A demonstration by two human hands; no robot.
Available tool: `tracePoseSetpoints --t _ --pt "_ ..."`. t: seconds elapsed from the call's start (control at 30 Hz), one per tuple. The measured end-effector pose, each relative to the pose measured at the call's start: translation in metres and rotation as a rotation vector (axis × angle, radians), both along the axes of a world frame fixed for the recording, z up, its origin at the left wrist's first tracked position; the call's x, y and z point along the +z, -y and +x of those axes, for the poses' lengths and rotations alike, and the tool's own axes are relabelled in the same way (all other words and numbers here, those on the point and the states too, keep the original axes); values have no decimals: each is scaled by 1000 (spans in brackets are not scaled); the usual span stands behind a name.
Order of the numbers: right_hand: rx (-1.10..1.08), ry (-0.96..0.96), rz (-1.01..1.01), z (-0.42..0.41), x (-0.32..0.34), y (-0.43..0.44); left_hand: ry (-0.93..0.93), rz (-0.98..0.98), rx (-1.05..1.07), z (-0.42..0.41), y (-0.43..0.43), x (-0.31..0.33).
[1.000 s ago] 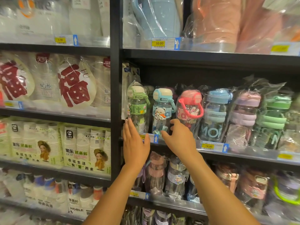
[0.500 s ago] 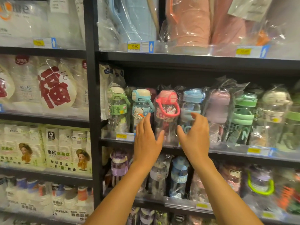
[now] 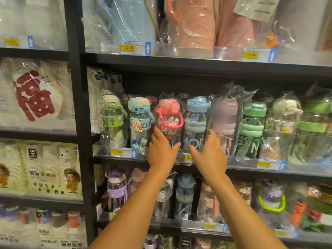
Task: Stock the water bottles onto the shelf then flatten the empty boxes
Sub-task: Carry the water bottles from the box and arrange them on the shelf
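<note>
Landmark: the blue-lidded bottle (image 3: 195, 123), bagged in clear film, stood upright on the shelf (image 3: 305, 175) with its long axis vertical.

1. Left hand (image 3: 161, 153): open, fingers straight and pointing up. It lay flat against the lower front of the pink-lidded bottle (image 3: 168, 119), the neighbour immediately left of the landmark.
2. Right hand (image 3: 210, 157): open, fingers straight. It was placed at the landmark's right flank, over the film of the lilac-lidded bottle (image 3: 225, 115), with its thumb angled toward the landmark.
3. Bearing: the landmark lay ahead of and above both hands, between them. Neither hand gripped anything. The right hand appeared marginally nearer.

Obstructions: both neighbours touched the landmark, so there was no finger gap at either side. The price rail (image 3: 240, 161) ran below its base. The upper shelf board (image 3: 197, 66) limited lift. No boxes were in view.
</note>
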State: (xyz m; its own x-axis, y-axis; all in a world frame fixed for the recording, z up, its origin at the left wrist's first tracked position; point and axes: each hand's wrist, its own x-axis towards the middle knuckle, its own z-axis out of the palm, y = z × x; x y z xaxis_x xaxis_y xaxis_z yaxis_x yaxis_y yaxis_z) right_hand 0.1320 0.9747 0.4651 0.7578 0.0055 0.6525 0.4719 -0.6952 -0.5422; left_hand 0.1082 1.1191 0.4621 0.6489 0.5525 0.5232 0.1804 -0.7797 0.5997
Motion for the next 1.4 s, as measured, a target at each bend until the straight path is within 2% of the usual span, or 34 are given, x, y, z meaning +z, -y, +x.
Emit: tracePoseSetpoints --t 0.3,0.53,1.17,1.4 --pt "-15 -48 -42 7 -2 0 -105 55 84 12 -10 2" --pt "-45 -75 -47 12 -3 -5 -142 32 45 11 -16 5" --pt "-148 -169 -81 29 5 -30 -127 67 -21 12 -24 1" --pt "-163 -150 -26 30 4 -34 -112 79 -24 12 -25 -2"
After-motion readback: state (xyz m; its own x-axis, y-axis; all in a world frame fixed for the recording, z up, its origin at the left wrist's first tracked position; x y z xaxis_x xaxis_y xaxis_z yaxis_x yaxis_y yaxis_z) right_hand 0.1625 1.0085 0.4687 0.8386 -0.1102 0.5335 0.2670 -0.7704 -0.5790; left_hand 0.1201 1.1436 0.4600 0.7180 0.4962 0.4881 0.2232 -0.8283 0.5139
